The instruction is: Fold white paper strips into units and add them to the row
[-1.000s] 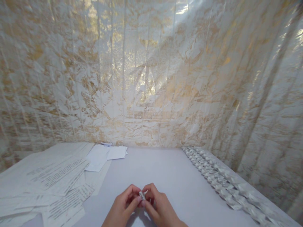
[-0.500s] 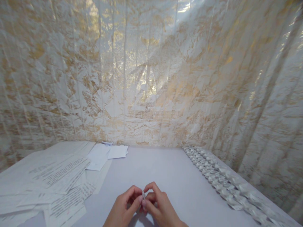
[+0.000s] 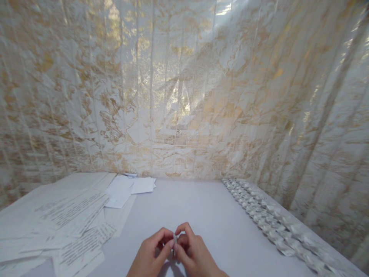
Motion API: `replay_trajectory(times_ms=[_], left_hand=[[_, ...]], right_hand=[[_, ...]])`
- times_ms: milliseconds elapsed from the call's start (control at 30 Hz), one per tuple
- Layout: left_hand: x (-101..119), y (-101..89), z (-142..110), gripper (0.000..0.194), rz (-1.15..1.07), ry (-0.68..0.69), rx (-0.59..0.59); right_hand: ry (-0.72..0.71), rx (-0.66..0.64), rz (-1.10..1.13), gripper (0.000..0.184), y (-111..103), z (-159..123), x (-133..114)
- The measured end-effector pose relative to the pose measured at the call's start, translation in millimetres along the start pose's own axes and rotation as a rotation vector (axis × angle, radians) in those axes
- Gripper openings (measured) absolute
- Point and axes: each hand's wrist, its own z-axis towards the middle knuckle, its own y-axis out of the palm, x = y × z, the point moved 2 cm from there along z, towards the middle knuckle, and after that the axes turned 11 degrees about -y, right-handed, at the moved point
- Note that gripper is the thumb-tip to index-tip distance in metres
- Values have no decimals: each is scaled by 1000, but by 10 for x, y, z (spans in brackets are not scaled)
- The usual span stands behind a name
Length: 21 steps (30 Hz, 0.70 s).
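Near the front edge of the view, my left hand (image 3: 155, 249) and my right hand (image 3: 192, 248) meet fingertip to fingertip. Between them is a small folded piece of paper (image 3: 175, 239), pale grey and standing on edge. Thumbs and index fingers of both hands pinch it from either side, so most of it is hidden. Both hands are just above the white tabletop (image 3: 190, 206), with their shadow beneath.
Printed paper sheets (image 3: 75, 215) overlap across the left side. Blank white slips (image 3: 143, 185) lie at the back left. Along the right edge run rows of small folded paper pieces (image 3: 268, 219). A gold-and-white patterned curtain (image 3: 184, 96) hangs behind the table.
The fingers have shifted slightly around the small paper piece, and its printed face shows a little more. Both hands stay in nearly the same place.
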Motion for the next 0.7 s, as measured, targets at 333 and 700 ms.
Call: replay_trajectory(times_ms=[333,700], left_hand=[[-7,7,-10,22,-36,9,9],[-169,37,117,38,-243,21,-93]], right_hand=[[-36,-20,25,19,-10,-19,-22],[-35,-1,180,44,-25,0,-8]])
